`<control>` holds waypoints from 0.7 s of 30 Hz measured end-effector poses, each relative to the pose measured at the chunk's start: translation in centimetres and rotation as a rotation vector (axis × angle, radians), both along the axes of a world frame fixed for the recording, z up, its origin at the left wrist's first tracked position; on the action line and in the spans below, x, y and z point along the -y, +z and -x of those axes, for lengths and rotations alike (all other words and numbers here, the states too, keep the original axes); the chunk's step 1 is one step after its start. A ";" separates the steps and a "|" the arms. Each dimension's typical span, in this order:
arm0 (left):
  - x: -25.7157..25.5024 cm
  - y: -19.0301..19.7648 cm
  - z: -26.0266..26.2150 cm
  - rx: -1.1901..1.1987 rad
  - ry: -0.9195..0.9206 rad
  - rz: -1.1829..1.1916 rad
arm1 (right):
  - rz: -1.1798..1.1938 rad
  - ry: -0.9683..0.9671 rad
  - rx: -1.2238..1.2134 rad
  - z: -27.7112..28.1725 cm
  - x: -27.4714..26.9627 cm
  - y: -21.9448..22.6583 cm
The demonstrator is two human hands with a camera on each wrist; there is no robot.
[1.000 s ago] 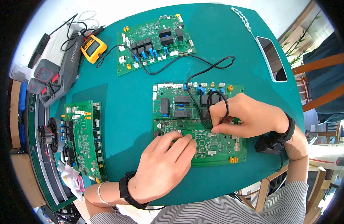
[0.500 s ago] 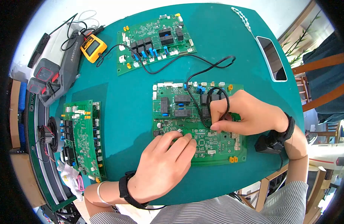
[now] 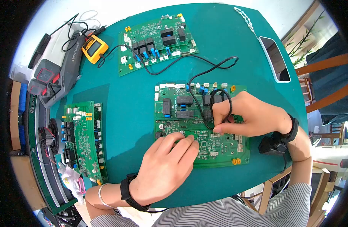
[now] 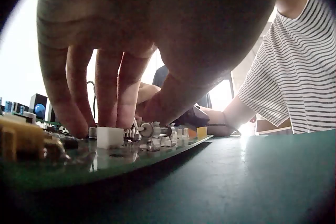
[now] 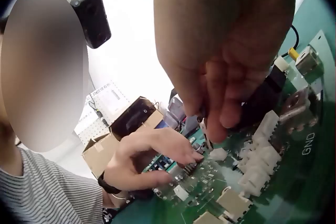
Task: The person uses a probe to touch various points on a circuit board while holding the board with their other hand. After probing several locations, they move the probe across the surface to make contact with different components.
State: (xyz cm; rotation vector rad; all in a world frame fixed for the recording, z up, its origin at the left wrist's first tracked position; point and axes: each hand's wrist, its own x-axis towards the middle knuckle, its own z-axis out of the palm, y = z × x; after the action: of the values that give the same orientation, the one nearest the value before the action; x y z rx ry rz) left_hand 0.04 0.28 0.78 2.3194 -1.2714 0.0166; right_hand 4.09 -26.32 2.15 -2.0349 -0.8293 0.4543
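A green circuit board (image 3: 170, 153) lies on the table in front of me, set with black relays, blue capacitors and white connectors. My right hand (image 3: 253, 119) pinches the end of a black cable (image 3: 193, 78) between thumb and fingers, low over the board's middle. The plug itself is mostly hidden by the fingers; in the right wrist view the fingertips are beside a small white connector (image 5: 218, 154). My left hand (image 3: 168, 166) rests its fingertips on the board's lower left part, palm raised above it in the left wrist view.
The cable runs to a yellow handheld meter (image 3: 94, 49) at the upper left. A second board (image 3: 153, 47) lies at the back, a third board (image 3: 83, 140) at the left. A phone (image 3: 275, 60) lies at the right. A grey-and-red vacuum cleaner (image 3: 60, 72) stands along the left edge.
The right fingertips have shifted very slightly away from me, and the cable loop beside them has moved a little. The left hand and the board have stayed in place.
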 end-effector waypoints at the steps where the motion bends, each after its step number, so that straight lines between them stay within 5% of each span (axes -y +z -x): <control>1: 0.0 0.0 0.0 0.003 0.000 0.004 | 0.000 0.001 0.000 0.1 -0.1 0.1; 21: 0.1 0.1 0.0 -0.004 -0.001 -0.004 | -0.033 0.026 -0.011 0.0 0.0 -0.2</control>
State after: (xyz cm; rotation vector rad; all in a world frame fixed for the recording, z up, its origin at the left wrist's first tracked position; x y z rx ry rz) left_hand 0.07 0.21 0.92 2.3205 -1.2714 0.0090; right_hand 4.07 -26.35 1.95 -1.9919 -0.8516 0.4635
